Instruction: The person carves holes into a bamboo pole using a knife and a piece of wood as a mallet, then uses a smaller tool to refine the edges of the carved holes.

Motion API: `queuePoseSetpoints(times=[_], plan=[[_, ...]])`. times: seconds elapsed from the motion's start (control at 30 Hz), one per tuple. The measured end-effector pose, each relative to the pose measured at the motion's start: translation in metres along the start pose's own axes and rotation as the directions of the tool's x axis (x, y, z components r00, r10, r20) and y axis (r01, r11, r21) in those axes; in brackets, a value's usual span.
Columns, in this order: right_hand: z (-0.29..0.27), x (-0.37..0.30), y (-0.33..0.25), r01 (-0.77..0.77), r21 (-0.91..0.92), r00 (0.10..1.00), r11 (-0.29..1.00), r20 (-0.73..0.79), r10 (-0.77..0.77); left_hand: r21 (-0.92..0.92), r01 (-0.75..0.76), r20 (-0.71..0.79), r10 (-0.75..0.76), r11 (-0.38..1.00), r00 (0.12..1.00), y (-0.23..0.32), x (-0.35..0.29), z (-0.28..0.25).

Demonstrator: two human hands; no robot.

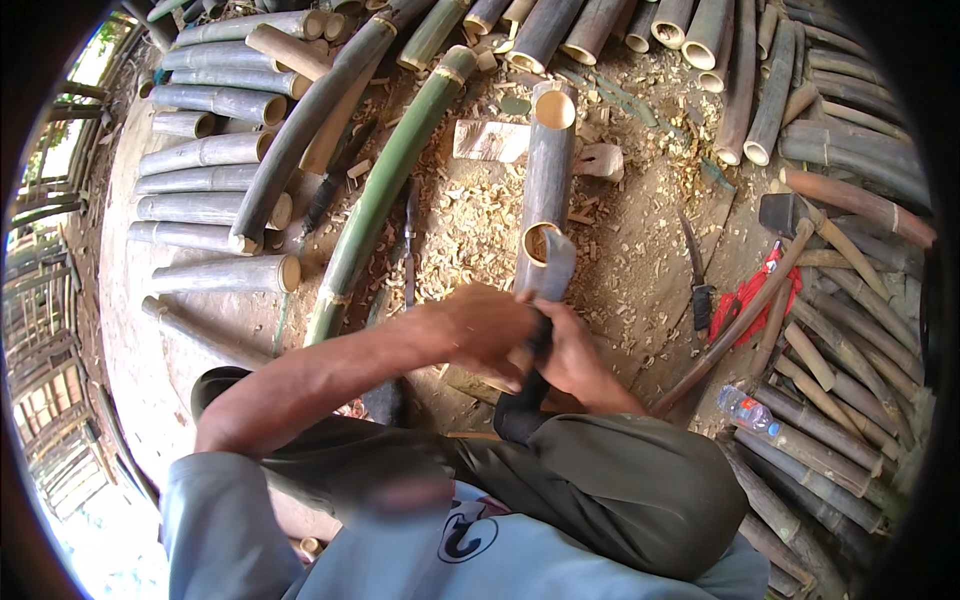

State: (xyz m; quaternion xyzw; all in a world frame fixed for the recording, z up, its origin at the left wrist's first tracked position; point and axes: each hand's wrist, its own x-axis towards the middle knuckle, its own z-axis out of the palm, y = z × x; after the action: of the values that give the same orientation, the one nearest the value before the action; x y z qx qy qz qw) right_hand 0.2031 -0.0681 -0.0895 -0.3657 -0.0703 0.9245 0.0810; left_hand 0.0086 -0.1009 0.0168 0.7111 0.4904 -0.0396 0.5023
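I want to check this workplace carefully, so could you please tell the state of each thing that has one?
Grey bamboo tube: two openings showing.
Metal blade: bare, at the nearer opening.
Dark-handled knife: lying unsheathed.
Plastic bottle: on its side, capped.
Red cloth: crumpled.
Green bamboo pole: lying, unsplit.
Wood chips: scattered.

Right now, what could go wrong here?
The grey blade might slip off the bamboo tube toward the left hand or right hand, both close to it. The round tube could roll under pressure. The knife lying to the right might cut anyone reaching past it.
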Motion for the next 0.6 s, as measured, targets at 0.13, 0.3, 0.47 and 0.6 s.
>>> queuePoseSetpoints(times=[0.13,0.3,0.47,0.6], plan=[[-0.035,-0.003,-0.039,0.089,-0.692,0.943,0.717,-0.173,-0.284,0.224,-0.343,-0.408,0.407,0.912,0.817,0.027,0.076,0.02],[-0.071,0.018,-0.092,-0.039,-0.935,0.881,-0.352,0.134,-0.454,0.18,-0.124,-0.224,0.163,0.976,0.961,0.017,0.157,0.006],[-0.039,0.018,-0.163,0.068,-0.631,0.907,-0.773,0.361,-0.215,-0.179,-0.314,-0.617,0.142,0.933,0.774,-0.008,0.161,-0.003],[-0.007,0.039,-0.184,0.032,-0.428,0.896,-0.903,0.413,-0.164,-0.304,-0.34,-0.83,-0.072,0.89,0.553,-0.017,0.15,-0.006]])
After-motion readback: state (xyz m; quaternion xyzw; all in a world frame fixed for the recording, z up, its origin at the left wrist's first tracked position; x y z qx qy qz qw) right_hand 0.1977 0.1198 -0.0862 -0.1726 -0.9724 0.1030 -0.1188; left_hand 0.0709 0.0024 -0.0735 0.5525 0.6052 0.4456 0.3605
